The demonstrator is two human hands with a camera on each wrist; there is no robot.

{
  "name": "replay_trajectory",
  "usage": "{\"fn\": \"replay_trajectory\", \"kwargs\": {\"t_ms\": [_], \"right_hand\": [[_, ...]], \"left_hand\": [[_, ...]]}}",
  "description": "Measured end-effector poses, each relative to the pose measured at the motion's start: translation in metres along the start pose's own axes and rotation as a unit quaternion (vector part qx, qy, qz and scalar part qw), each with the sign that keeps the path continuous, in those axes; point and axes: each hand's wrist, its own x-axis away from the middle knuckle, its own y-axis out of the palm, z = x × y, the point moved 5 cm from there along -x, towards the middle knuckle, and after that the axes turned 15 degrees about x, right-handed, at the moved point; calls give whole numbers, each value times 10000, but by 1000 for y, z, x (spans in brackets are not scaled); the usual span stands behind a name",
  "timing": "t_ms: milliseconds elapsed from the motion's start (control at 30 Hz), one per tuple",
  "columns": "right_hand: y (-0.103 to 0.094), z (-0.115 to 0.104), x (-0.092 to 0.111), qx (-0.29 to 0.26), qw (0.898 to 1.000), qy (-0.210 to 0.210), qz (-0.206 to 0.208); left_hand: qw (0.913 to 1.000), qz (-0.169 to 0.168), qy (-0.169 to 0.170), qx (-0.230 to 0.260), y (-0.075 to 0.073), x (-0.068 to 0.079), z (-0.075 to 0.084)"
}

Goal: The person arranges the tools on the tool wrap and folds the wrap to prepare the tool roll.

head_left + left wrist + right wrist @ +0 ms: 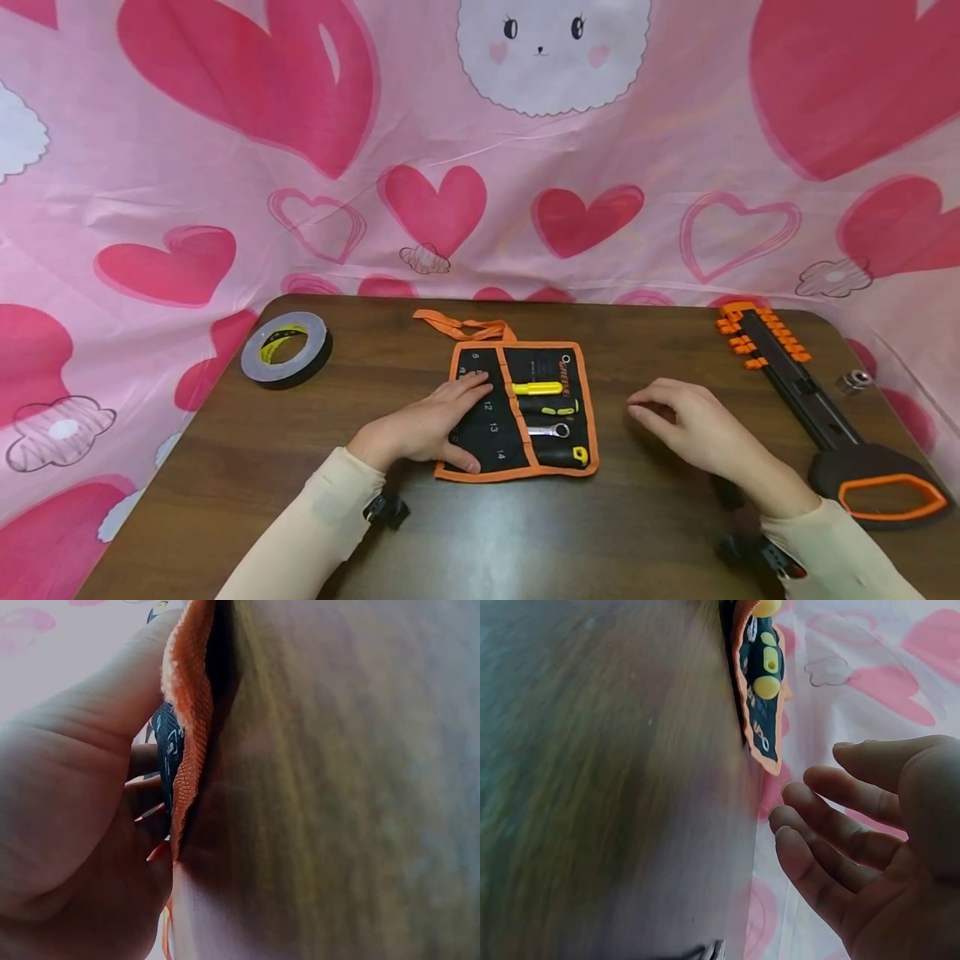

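A black tool pouch (480, 465) with orange trim lies flat on the table, numbers printed down its left side. Its right-hand pockets hold a yellow-handled tool (538, 388), a wrench (551, 431) and a black-and-yellow handle (580, 455). My left hand (427, 421) rests on the pouch's left part, fingers spread; in the left wrist view the thumb lies along its orange edge (191, 697). To the right of the pouch, apart from it, my right hand (693, 429) hovers over the table with loosely bent fingers. Nothing is between those fingers in the right wrist view.
A roll of tape (321, 354) lies at the back left. On the right is a long black tool (813, 400) with orange clips and an orange-rimmed handle. Beside it stands a small metal socket (853, 382). An orange strap (465, 325) trails behind the pouch.
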Motion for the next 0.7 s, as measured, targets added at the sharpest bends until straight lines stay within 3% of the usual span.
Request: {"fn": "replay_trajectory", "kwargs": {"t_ms": [700], "right_hand": [[-3,25,43,710,9945,338,697]], "left_hand": [[10000,-21,-16,-8,0,0,-1]]}}
